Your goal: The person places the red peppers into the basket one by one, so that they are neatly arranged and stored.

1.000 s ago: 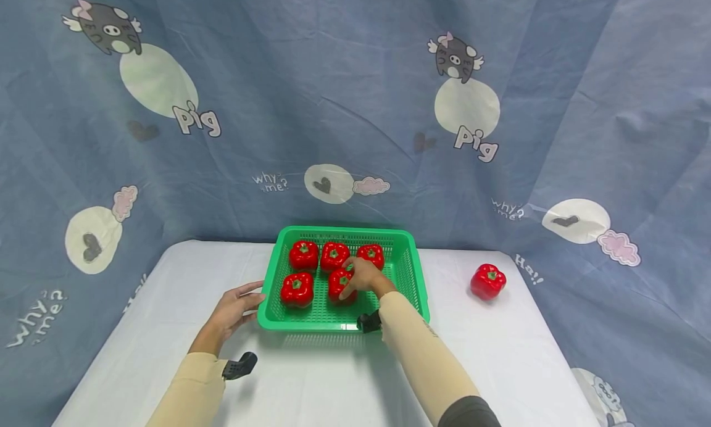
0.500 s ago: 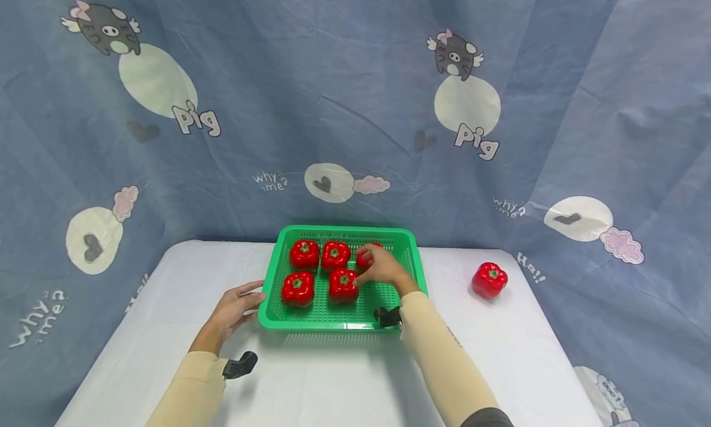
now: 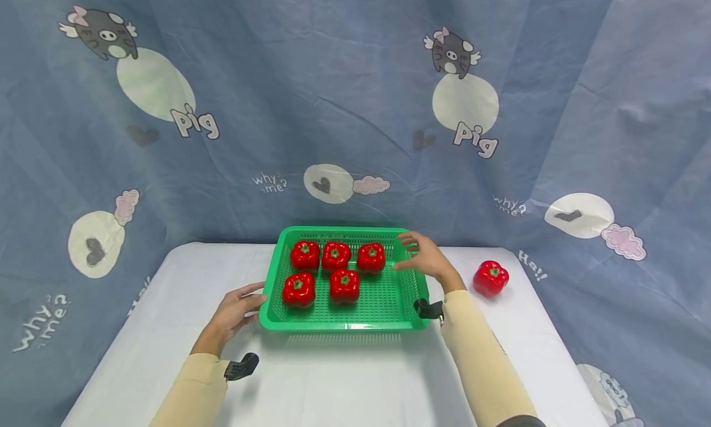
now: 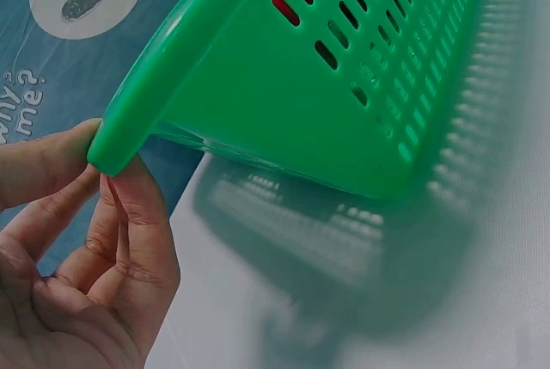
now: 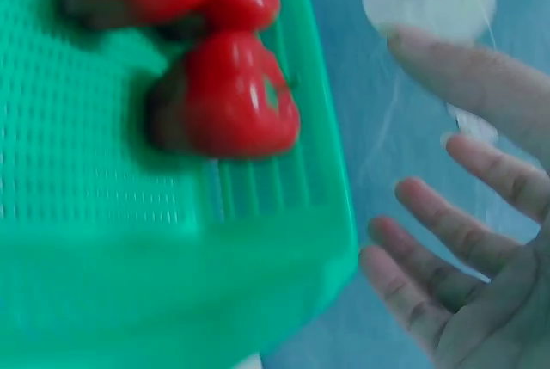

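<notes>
A green plastic basket (image 3: 355,326) stands on the table with several red bell peppers in it, three along the back and two in front. At its left end my left hand (image 3: 233,310) pinches the rim between thumb and fingers, plain in the left wrist view, where the basket's wall (image 4: 258,119) fills the top. Above the basket's right end hovers my right hand (image 3: 424,257), fingers spread, holding nothing. The right wrist view has the back right pepper (image 5: 232,98) apart from those fingers. One more bell pepper (image 3: 490,279) lies on the table to the right.
A white cloth covers the table (image 3: 344,377). Behind it hangs a blue curtain (image 3: 355,106) with pig prints, close to the basket's back rim. The loose pepper sits near the table's right edge.
My right hand has let go of the front middle pepper, passed by the back right pepper and moved right to the basket's right end. My left hand has stayed at the rim.
</notes>
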Demonstrator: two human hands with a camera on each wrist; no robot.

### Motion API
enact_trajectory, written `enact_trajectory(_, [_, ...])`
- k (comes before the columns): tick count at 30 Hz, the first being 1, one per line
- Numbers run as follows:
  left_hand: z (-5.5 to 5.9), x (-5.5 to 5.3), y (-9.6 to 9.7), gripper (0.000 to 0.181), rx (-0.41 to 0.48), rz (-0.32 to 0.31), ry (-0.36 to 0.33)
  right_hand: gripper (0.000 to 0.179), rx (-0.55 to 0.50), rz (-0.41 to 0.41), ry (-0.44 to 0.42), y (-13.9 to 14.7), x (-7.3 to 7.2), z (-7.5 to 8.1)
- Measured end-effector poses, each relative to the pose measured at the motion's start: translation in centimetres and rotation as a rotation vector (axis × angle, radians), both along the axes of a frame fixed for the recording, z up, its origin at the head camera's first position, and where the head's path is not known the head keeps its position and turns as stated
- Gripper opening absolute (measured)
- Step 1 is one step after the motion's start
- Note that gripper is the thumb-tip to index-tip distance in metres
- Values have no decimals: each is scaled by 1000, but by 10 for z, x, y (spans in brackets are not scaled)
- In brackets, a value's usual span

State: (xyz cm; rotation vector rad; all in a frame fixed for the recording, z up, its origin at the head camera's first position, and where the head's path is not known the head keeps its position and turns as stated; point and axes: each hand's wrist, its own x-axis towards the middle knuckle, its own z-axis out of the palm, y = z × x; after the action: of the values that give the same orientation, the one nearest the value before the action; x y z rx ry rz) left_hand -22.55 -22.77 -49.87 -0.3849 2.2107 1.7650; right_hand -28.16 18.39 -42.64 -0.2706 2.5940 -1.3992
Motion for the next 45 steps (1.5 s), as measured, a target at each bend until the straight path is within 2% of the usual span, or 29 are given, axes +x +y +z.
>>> enact_trajectory(6, [1, 0, -4, 55, -5, -3, 14, 72, -25, -41, 12, 32, 3, -2])
enact_trajectory(15, [1, 0, -2, 55, 8, 2, 9, 74, -36, -149, 58, 80, 10, -12])
enact_trajectory(22, [1, -1, 0, 53, 15, 0, 12, 79, 44, -260, 81, 115, 18, -25])
enact_trajectory(28, [2, -1, -1, 53, 17, -12, 10, 80, 118, -368, 20, 140, 21, -39])
enact_trajectory(36, [4, 2, -2, 53, 37, -18, 22, 83, 154, -504, -34, 156, 23, -52])
enact_trajectory(39, [4, 2, -2, 52, 36, -18, 25, 84, 143, -534, -44, 162, 23, -56])
enact_trajectory(45, [3, 0, -1, 53, 34, -17, 17, 85, 160, -540, -79, 173, 24, -67])
